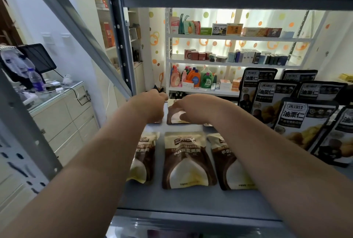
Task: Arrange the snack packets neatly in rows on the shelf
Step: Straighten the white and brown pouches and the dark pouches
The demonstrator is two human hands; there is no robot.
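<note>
Both arms reach deep over a grey shelf (191, 199). The left hand (150, 106) curls at a packet mostly hidden beneath it; whether its grip is pinching cannot be told. The right hand (193, 109) presses fingertips on a brown back-row packet (176, 116). 3 brown packets (188, 159) lie in a front row near the front edge. Black packets (303, 121) lean at the right. Risk: the forearms, hovering low, could drag the front row askew.

Brown-and-cream snack packets (188, 159) lying flat on a grey shelf (172, 199).
Three side by side in front; another row behind, partly hidden.
</note>
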